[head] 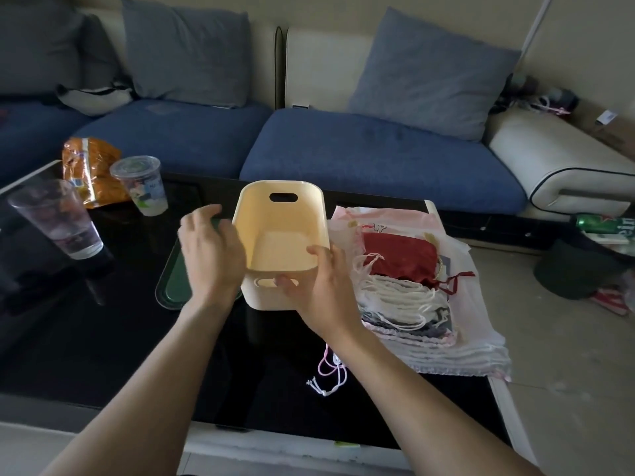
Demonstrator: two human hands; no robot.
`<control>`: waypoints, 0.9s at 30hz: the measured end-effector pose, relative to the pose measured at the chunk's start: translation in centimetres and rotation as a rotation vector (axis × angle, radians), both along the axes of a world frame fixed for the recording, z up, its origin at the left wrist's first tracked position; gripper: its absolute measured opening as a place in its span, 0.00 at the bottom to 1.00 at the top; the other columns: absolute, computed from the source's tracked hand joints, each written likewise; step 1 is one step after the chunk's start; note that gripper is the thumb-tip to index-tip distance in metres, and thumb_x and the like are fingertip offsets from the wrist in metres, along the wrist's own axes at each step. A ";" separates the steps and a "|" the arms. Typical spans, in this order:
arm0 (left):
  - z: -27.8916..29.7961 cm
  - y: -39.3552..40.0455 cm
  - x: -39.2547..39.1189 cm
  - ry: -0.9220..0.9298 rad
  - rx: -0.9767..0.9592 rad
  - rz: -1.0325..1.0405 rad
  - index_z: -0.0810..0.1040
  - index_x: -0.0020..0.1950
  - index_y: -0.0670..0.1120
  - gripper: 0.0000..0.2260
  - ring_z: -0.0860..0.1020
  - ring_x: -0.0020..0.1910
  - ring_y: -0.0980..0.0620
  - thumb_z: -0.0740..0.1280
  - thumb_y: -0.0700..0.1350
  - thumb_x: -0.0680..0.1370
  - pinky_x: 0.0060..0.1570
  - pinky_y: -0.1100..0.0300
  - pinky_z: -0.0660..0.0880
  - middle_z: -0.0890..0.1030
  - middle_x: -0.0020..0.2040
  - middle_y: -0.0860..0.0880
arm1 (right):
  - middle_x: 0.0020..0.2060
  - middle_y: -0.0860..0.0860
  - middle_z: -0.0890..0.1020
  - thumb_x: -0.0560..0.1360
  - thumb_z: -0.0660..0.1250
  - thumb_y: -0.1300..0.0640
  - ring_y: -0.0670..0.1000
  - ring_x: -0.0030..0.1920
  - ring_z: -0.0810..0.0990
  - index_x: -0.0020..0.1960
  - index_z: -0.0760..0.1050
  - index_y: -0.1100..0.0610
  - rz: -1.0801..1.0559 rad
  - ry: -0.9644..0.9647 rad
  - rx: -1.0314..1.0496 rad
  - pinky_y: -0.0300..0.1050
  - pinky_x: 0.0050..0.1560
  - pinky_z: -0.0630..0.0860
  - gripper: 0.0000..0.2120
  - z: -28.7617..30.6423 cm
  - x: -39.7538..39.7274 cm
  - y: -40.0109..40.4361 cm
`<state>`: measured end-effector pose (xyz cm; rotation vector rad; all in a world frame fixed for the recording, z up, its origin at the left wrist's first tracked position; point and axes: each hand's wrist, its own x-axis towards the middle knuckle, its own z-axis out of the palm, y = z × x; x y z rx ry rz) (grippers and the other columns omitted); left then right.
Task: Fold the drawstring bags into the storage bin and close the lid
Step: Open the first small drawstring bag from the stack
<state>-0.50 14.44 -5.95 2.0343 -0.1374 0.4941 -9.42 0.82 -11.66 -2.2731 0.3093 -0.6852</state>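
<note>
Two hands on a smooth cream plastic storage bin (pixel 280 235), rounded corners, slot handles: left hand (pixel 211 250) flat against its left wall, fingers relaxed; right hand (pixel 324 285) gripping the near rim, thumb inside. Just right of that grip, heaped drawstring bags (pixel 400 290) (red satin, white cord, sheer mesh). Left, half-hidden green lid (pixel 175 283), clear cups (pixel 141 185) on glossy black table (pixel 103 338).

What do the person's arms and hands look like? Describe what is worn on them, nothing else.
Both forearms are bare as far as the frame shows, with no sleeves in view. The left hand and right hand wear no gloves, and no watch, bracelet or ring is visible on them.
</note>
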 end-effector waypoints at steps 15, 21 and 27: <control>-0.2 -5.2 -4.5 0.012 0.629 -0.456 0.70 0.66 0.49 0.12 0.78 0.51 0.43 0.61 0.46 0.82 0.50 0.48 0.77 0.80 0.54 0.46 | 0.58 0.50 0.83 0.78 0.69 0.60 0.45 0.53 0.78 0.60 0.80 0.55 -0.082 0.238 -0.094 0.38 0.57 0.73 0.11 5.2 -3.7 -13.0; 0.3 -7.6 -7.5 -0.277 0.325 -0.499 0.79 0.57 0.42 0.10 0.75 0.54 0.46 0.64 0.38 0.77 0.54 0.52 0.72 0.77 0.55 0.45 | 0.66 0.48 0.79 0.77 0.61 0.67 0.48 0.63 0.77 0.67 0.78 0.51 -0.018 0.719 -0.091 0.42 0.64 0.70 0.22 2.5 -7.0 -17.4; -2.9 -11.3 -9.0 0.091 0.510 -0.741 0.67 0.72 0.46 0.18 0.73 0.62 0.41 0.59 0.43 0.81 0.62 0.46 0.72 0.72 0.64 0.43 | 0.59 0.46 0.84 0.78 0.65 0.63 0.41 0.48 0.79 0.62 0.82 0.49 -0.037 0.596 -0.046 0.31 0.46 0.71 0.17 1.2 -7.5 -17.4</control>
